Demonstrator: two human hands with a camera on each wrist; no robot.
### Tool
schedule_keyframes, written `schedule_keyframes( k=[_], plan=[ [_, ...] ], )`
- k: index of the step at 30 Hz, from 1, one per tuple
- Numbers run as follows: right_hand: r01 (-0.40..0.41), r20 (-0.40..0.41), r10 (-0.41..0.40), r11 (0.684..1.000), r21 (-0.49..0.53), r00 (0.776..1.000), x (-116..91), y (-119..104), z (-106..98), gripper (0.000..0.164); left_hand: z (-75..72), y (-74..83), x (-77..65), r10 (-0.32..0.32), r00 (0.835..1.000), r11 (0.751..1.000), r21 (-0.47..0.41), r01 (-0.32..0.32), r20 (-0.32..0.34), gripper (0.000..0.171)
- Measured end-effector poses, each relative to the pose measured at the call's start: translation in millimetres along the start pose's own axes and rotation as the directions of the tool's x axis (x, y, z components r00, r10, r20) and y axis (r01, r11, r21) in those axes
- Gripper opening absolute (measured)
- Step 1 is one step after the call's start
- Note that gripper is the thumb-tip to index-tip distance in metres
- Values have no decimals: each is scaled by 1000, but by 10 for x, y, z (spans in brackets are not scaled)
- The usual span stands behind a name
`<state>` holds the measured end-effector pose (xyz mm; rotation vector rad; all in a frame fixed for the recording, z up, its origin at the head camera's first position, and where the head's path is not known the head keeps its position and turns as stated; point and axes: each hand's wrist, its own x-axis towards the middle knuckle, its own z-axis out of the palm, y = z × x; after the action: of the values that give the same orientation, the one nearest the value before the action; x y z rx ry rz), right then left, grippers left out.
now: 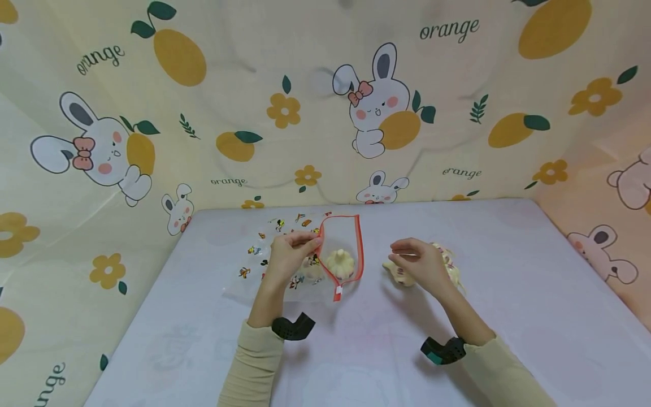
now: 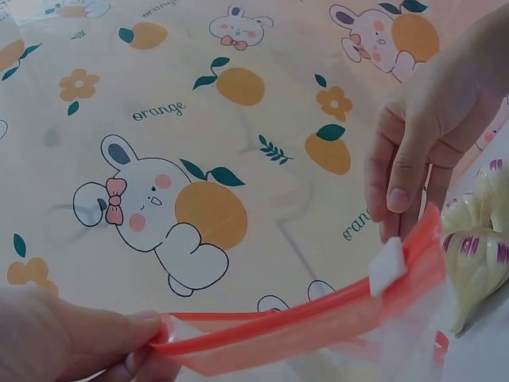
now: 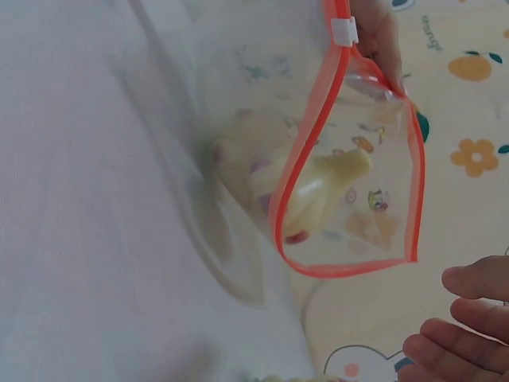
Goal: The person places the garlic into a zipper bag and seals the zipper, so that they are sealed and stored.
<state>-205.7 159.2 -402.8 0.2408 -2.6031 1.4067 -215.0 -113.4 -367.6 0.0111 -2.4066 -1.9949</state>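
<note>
A clear zip bag (image 1: 244,288) with cartoon prints and a red zip edge lies on the table, its mouth spread wide. My left hand (image 1: 293,254) pinches the red edge between thumb and fingers. Inside the bag sits a pale garlic bulb (image 1: 339,264) near the mouth, with another garlic shape behind the printed film. The white slider (image 2: 387,267) is at one end of the zip. My right hand (image 1: 419,263) hovers to the right of the bag, fingers loosely bent and holding nothing. Loose garlic bulbs (image 1: 402,276) lie beneath and beside it, partly hidden by the hand.
A white cloth (image 1: 356,350) covers the table. Behind it and at both sides hangs a curtain (image 1: 315,51) printed with rabbits and oranges. Each wrist wears a black camera mount (image 1: 294,327).
</note>
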Motion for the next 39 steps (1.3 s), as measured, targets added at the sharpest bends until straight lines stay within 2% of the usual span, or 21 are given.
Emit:
schedule_keyframes(
  k=[4, 11, 26, 39],
  plan=[
    [-36, 25, 36, 999, -1, 999, -11, 27, -46, 28, 1, -3, 3, -2, 1000, 1000, 4, 2, -5, 19],
    [-10, 57, 10, 1000, 3, 998, -36, 97, -103, 34, -1, -6, 8, -1, 1000, 1000, 1, 1, 0, 19],
    [22, 45, -18, 996, -90, 999, -77, 187, -154, 36, 1, -6, 10, 1, 1000, 1000, -5, -1, -6, 18],
    [14, 58, -6, 989, -146, 998, -74, 287, -86, 41, -3, -9, 10, -13, 1000, 1000, 3, 13, -4, 19]
  ],
)
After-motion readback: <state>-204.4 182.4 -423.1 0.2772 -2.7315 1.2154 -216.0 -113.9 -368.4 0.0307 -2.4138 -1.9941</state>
